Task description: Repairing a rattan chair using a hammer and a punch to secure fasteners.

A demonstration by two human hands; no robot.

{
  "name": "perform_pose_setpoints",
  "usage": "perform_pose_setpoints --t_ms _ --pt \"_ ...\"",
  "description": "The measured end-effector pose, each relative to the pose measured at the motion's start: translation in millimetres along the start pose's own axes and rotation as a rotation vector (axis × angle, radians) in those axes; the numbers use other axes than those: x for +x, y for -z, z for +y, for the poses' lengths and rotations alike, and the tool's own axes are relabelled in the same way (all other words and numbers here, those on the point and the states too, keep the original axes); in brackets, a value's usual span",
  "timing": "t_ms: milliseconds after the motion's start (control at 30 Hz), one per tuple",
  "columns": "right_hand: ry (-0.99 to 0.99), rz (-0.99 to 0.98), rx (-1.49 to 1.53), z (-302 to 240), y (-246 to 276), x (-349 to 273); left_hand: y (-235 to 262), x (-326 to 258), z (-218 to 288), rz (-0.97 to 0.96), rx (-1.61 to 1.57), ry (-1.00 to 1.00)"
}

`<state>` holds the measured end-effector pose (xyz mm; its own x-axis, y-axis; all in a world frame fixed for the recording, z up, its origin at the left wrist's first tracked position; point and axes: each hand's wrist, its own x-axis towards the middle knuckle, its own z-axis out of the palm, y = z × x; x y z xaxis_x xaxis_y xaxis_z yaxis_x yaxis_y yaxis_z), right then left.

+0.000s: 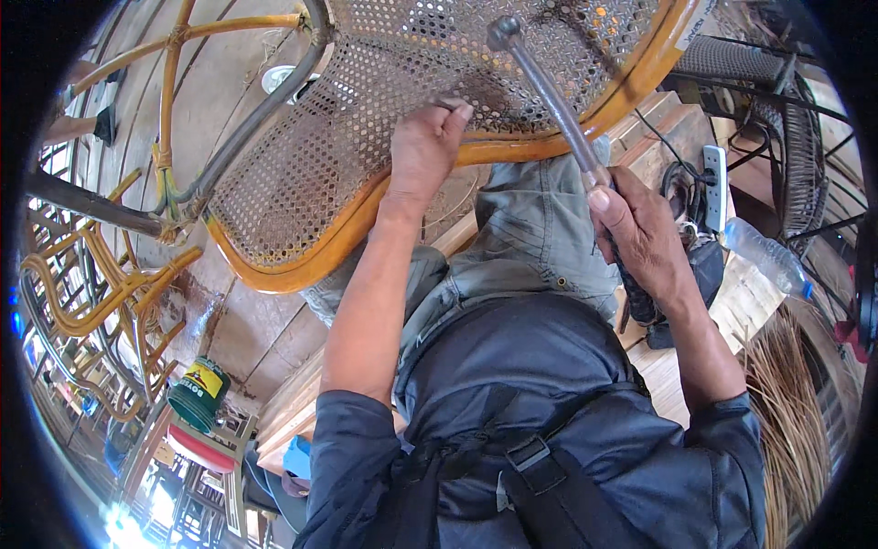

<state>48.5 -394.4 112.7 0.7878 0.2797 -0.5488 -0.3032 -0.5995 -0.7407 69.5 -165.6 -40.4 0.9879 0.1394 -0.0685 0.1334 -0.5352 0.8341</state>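
My right hand (640,229) is wrapped round the dark grip of a hammer (551,90). The metal shaft slants up and left, and its head is over the woven cane panel (293,188) of a rattan chair. Against that panel, my left hand (428,151) is closed in a pinch; a small dark tip shows at the fingers, too little to name. The chair's glossy orange-brown rim (320,265) curves below the left wrist and passes close to my knees. Around the left fingertips the cane looks darker brown.
At the right are a white power strip (715,188), a clear plastic bottle (768,256) and loose cane strips (791,412). A green bucket (198,393) and bent rattan frames (101,274) are at the left. Another person's foot (105,125) shows at the upper left.
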Motion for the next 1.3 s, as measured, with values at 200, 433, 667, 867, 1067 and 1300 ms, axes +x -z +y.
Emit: perform_pose_setpoints --t_ms 200,433,667,867,1067,1300 --pt "0.040 -0.018 -0.104 13.3 -3.0 2.5 -3.6 -0.7 -7.7 -0.036 0.165 -0.160" --pt "-0.004 -0.056 -0.131 5.8 -2.7 -0.3 -5.3 -0.3 -9.4 -0.058 0.286 -0.208" --pt "0.164 -0.070 -0.321 -3.5 -9.5 -3.5 -9.7 -2.7 -14.3 -0.045 0.270 -0.237" --pt "0.071 0.011 -0.254 -8.9 -3.2 -0.9 1.2 -1.8 -3.6 -0.025 -0.009 -0.033" --pt "0.048 0.024 -0.236 0.3 -1.4 4.6 10.3 -3.9 -5.7 0.050 0.058 -0.081" --pt "0.041 -0.010 -0.195 7.9 -9.5 6.1 4.5 -5.1 -7.1 0.035 0.173 -0.186"
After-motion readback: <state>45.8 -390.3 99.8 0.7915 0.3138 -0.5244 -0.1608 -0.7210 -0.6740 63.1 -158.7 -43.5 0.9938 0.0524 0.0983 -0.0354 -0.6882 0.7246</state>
